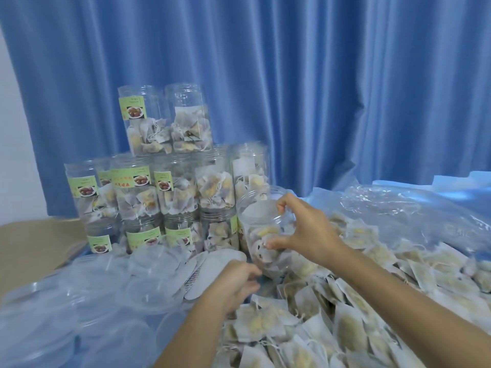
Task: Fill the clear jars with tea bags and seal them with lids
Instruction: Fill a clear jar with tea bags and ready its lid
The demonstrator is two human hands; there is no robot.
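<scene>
Right hand (305, 229) grips jar (265, 235) at rim and side, tilted toward tea bags (332, 314) for loading, mid-surface before stacked jars (164, 192). Left hand (236, 285), fingers curled, by lids (106, 288); contents unclear.

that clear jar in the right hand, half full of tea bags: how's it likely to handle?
Probably light: the jar is thin clear plastic, with only paper tea bags inside. Likely slippery, being smooth-walled; the right hand pinches rim and side. Tilted and open-mouthed, it may spill or roll if released.
</scene>
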